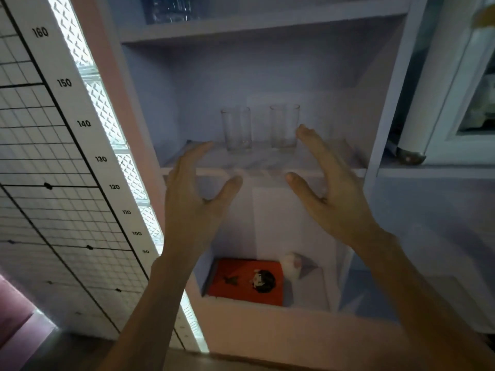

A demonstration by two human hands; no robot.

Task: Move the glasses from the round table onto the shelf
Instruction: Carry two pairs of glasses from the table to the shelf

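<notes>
From the head camera, we look into a pale cabinet with several shelves. On the middle shelf (267, 162) two clear glasses stand upright, side by side with a gap between them: the left glass (236, 129) and the right glass (284, 126). Both sit toward the far part of the board, well back from its near edge, which we judge keeps them from being knocked off.

Our left hand (197, 199) hovers in front of the near edge of the shelf, fingers spread and gently curved, thumb held apart, holding nothing. Our right hand (328, 188) mirrors it on the right side, fingers likewise spread and empty; its fingertips (304, 131) overlap the lower right side of the right glass in the picture, though we cannot tell whether they touch it. Both palms face inward, in the shape of a grasp around a tumbler, each hand on the side of one glass.

The round table is out of view, so we cannot say whether more glasses wait there.

On the lower shelf lies an orange box (247, 281) with a small dark figure on it, and a pale crumpled object (293, 265) just to its right. To the left stands a white panel with a height scale (88, 145) beside a lit strip. Something bluish sits on the top shelf, too blurred to name.
</notes>
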